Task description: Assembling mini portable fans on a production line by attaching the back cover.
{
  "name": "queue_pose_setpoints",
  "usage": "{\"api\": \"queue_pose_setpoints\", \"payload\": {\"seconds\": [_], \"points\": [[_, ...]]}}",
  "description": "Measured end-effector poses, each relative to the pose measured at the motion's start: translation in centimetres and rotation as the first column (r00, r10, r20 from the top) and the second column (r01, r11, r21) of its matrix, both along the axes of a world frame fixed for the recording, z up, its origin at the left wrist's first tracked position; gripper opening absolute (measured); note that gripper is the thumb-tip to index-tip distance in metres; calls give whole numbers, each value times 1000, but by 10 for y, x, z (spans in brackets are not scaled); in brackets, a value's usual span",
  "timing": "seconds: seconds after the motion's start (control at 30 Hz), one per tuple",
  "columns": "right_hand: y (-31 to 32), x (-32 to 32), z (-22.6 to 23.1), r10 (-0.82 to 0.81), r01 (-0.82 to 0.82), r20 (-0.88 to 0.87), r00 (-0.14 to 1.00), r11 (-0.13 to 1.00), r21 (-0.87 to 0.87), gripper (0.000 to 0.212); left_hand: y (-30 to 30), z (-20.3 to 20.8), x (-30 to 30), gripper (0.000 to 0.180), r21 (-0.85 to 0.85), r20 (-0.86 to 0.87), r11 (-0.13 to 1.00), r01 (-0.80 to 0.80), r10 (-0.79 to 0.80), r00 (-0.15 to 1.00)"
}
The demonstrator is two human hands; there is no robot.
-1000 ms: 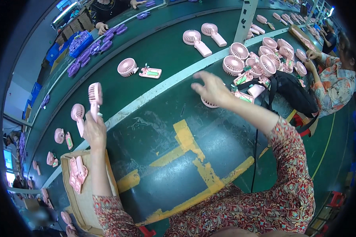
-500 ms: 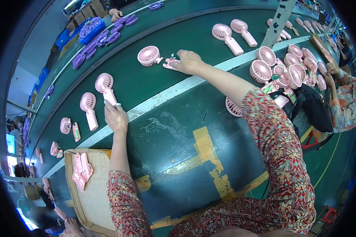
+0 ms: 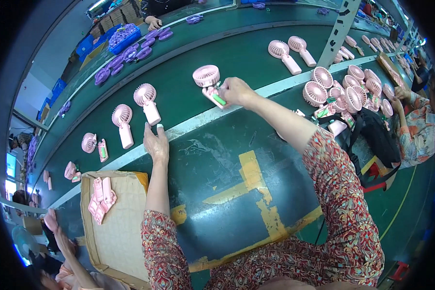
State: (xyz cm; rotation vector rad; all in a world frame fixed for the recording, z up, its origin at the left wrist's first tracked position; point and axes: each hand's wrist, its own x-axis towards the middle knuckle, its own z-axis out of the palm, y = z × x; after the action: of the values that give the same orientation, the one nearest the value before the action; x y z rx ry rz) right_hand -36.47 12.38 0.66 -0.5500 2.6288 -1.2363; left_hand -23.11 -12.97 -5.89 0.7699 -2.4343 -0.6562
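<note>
Fan (image 3: 208, 78) in right hand (image 3: 237, 92) near white strip (image 3: 198, 123); left hand (image 3: 157, 146) apart.

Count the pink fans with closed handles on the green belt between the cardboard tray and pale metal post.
4: one fan beyond the left hand, another left of it, a third and fourth near the post. The post may hide more.

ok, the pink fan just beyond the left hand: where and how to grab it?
I'd take the fan by its handle, from the near side, thumb and fingers across its long edges. It lies on the belt with the slim handle pointing back toward the left hand; the slatted round head is wider and at the far end.
</note>
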Motion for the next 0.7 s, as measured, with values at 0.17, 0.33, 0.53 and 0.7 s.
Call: {"api": "queue_pose_setpoints", "payload": {"seconds": [0.17,0.33,0.53,0.7], "points": [[44,105,47,215,-202,-179,960,975,90,22,47,30,18,56,189,-237,940,284,-237,942],[89,206,17,370,-347,-181,911,926,148,11,121,51,59,68,-3,-37,833,554,-553,832],[92,275,9,268,-266,2,963,957,117,34,147,50,92,73,243,144,651,720,-758,637],[85,281,-1,146,-154,81,986,983,102,41,133,65,107,88,404,295,686,605,-723,624]]}}
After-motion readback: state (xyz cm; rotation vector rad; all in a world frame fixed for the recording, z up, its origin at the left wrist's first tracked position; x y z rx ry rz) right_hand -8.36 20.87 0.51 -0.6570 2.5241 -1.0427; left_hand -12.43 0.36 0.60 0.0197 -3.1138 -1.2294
